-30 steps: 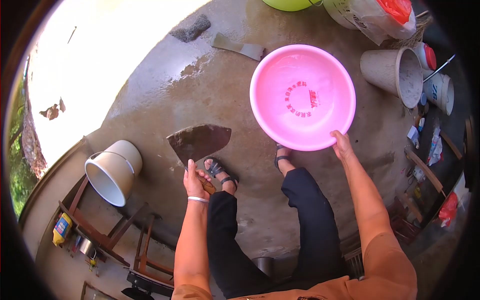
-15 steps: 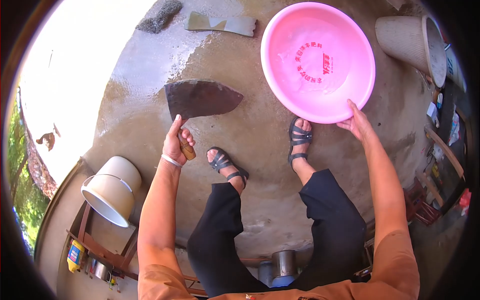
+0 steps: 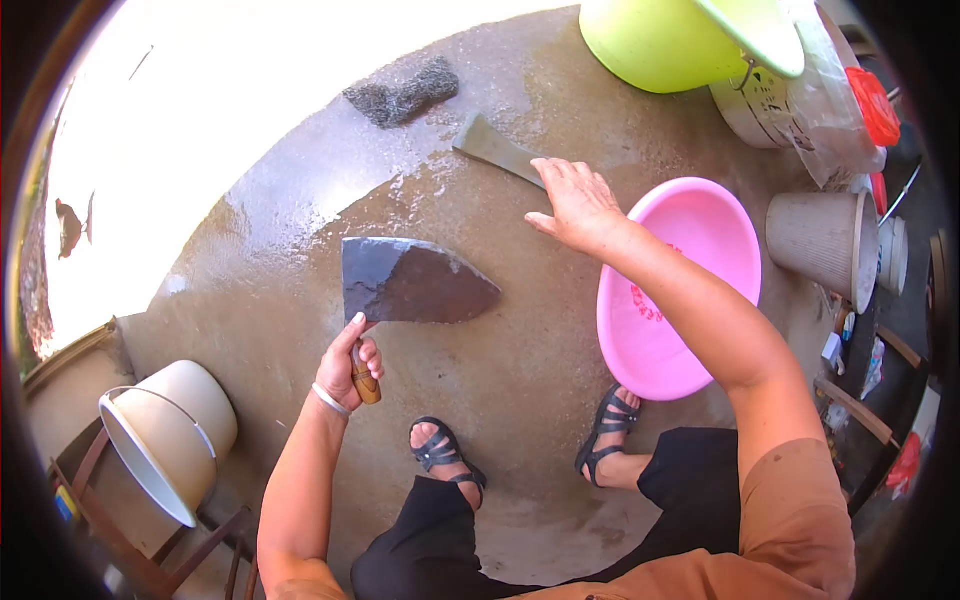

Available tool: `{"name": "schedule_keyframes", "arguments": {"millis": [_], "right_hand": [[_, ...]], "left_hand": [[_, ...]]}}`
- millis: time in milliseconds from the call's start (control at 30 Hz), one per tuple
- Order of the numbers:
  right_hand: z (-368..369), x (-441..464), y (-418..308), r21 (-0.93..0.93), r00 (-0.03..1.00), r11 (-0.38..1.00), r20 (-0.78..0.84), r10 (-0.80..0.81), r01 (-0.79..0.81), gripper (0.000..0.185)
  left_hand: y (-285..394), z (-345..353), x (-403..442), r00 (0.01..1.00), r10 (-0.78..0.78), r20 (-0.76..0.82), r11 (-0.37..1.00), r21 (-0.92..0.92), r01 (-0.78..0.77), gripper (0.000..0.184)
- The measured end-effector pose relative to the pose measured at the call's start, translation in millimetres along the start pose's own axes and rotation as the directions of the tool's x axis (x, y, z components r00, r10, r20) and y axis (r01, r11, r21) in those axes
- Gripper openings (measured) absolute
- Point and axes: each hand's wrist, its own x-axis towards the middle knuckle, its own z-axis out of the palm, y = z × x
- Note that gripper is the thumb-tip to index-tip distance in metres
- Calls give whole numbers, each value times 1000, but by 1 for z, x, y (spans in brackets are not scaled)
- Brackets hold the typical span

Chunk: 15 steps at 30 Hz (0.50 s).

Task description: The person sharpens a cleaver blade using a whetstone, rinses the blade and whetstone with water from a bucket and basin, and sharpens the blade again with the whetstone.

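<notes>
My left hand [image 3: 352, 364] is closed around the wooden handle of a broad, dark-bladed cleaver [image 3: 420, 285], thumb up near the blade's base. The blade lies out over the wet floor, its pointed end to the right. My right hand [image 3: 578, 203] is stretched over the near end of a long greyish whetstone [image 3: 497, 150], fingers extended and thumb apart. Whether the fingertips touch the stone I cannot tell. Under my right forearm, the pink basin [image 3: 730, 230] rests on the floor beside my right foot. A dark, wiry scouring pad [image 3: 405, 93] lies beyond the whetstone.
A yellow-green bucket [image 3: 650, 45] stands at the top right, with a grey ribbed bucket [image 3: 815, 240] below it. A beige bucket [image 3: 185, 420] lies tilted at the left, next to a wooden frame [image 3: 110, 520]. Wet concrete [image 3: 540, 360] spreads around my sandalled feet.
My right hand has let go of the pink basin's rim and moved up and left to the whetstone. The left hand keeps hold of the cleaver. The view has shifted upward.
</notes>
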Motion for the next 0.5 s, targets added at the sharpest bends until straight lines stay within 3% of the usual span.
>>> {"name": "schedule_keyframes", "arguments": {"millis": [67, 167, 300, 433, 500], "right_hand": [[17, 29, 5, -207, 988, 966, -2, 157, -154, 67], [27, 50, 19, -249, 972, 949, 83, 220, -194, 76], [35, 57, 32, -222, 996, 971, 7, 93, -89, 65], [43, 46, 23, -215, 990, 967, 13, 141, -135, 53], [47, 41, 10, -180, 982, 967, 8, 187, -182, 56]], "left_hand": [[0, -7, 1, 999, -18, 29, 998, -55, 20, 32], [-6, -19, 10, 995, 23, 100, 989, -145, -8, 29], [-18, -22, 32, 991, 88, 101, 986, -147, -73, 25], [-37, -9, 49, 992, 52, 113, 984, -177, -32, 21], [-42, -7, 53, 990, 11, 143, 983, -184, 16, 19]]}}
